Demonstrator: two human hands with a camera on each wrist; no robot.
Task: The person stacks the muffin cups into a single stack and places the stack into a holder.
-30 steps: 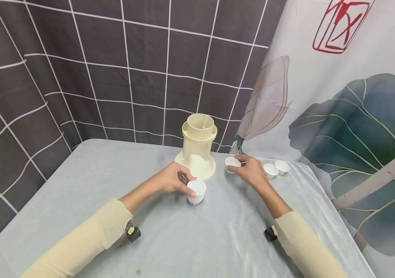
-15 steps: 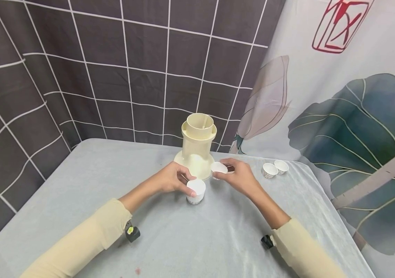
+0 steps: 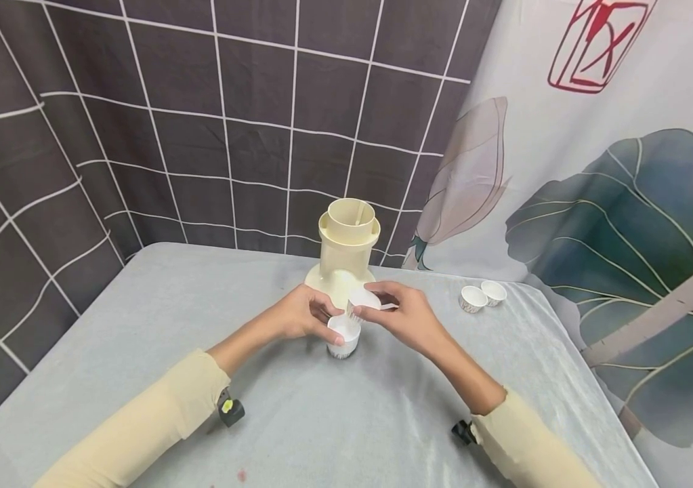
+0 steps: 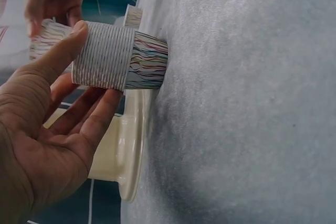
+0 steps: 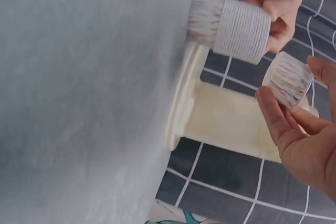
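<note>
Key relation: the single cup (image 3: 362, 298) is up by the mouth of the cup stack (image 3: 343, 342), a bit to the right of it and on its far side from the person. Right wrist view has the cup tilted against the stack's line, base end toward the stack; whether they touch, can't tell. The stack's long axis runs upright, base seems to meet the tabletop (image 3: 212, 420). From the right hand (image 3: 408, 313) the stack's mouth lies left, lower and a little nearer the person. Left hand (image 3: 305, 313) is nearer the stack, being on it; right hand is nearer the cup

State of hands: left grips the stack round its side, thumb on one side, fingers on the other; right pinches the cup between thumb and fingers

Counts: one cup in the right hand, one stack in the left (many nested rims, too fine to count), two loose cups (image 3: 473, 299) near each other, mouths up, toward the right back edge. One cream holder (image 3: 346, 256) upright behind the stack. Two wrist cameras (image 3: 231, 411), one per arm. One dark gridded backdrop (image 3: 255, 88), one floral backdrop (image 3: 523, 115) at right
</note>
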